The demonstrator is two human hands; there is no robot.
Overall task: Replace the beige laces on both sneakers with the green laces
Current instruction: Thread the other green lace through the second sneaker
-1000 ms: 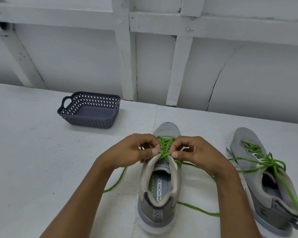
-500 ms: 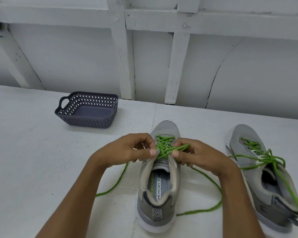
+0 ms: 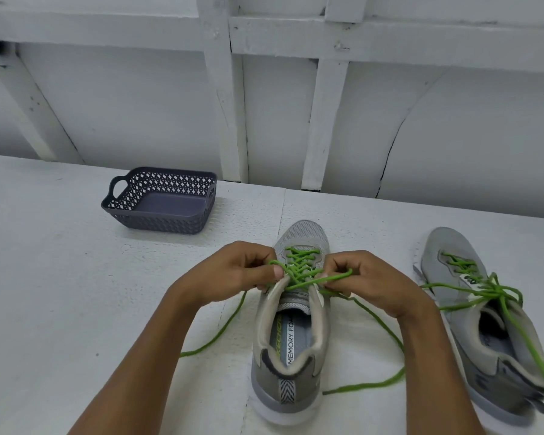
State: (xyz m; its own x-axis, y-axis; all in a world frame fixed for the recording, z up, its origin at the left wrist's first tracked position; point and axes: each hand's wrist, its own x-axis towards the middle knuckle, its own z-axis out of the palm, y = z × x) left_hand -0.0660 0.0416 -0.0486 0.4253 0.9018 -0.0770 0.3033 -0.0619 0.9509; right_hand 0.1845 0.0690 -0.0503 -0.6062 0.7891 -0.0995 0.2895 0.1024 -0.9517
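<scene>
Green laces [image 3: 299,264] [image 3: 496,291] — two — in two sneakers [image 3: 285,379] [image 3: 446,246]; left hand [image 3: 233,273] and right hand [image 3: 376,285] pinch one.

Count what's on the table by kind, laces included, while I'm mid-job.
Grey sneakers: 2
Green laces: 2
Dark basket: 1
Total: 5
</scene>
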